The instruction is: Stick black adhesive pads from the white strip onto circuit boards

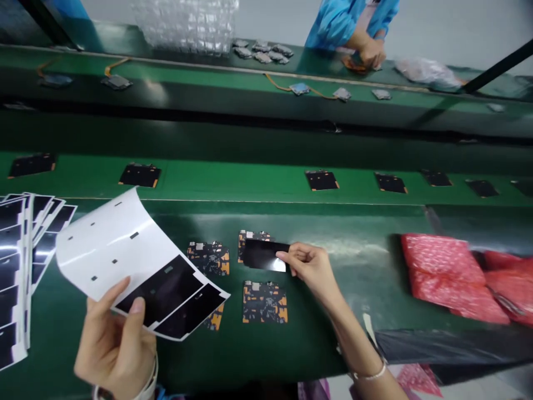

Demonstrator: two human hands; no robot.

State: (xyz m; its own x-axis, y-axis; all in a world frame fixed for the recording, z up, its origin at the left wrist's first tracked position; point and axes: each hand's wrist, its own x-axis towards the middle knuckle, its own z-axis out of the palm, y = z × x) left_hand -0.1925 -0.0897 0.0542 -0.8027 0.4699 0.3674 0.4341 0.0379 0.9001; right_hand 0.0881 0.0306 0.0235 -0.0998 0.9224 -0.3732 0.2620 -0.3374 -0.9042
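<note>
Ideally, the right hand (pixel 310 269), pinching the black film (pixel 264 255) above a circuit board (pixel 242 239), should align its edges before pressing — flat, no bubbles. The left hand (pixel 120 339) grips the curled sticker sheet (pixel 112 239), which hides most of one board (pixel 215 318) — its layout unreadable.

Head cam | I see my left hand (pixel 120 344) with a white band (pixel 150 382) at the wrist, a bit of blue cloth (pixel 167 394) by it | my right hand (pixel 310 269) has a thin, pale bracelet (pixel 373 375) | both hands bare
</note>
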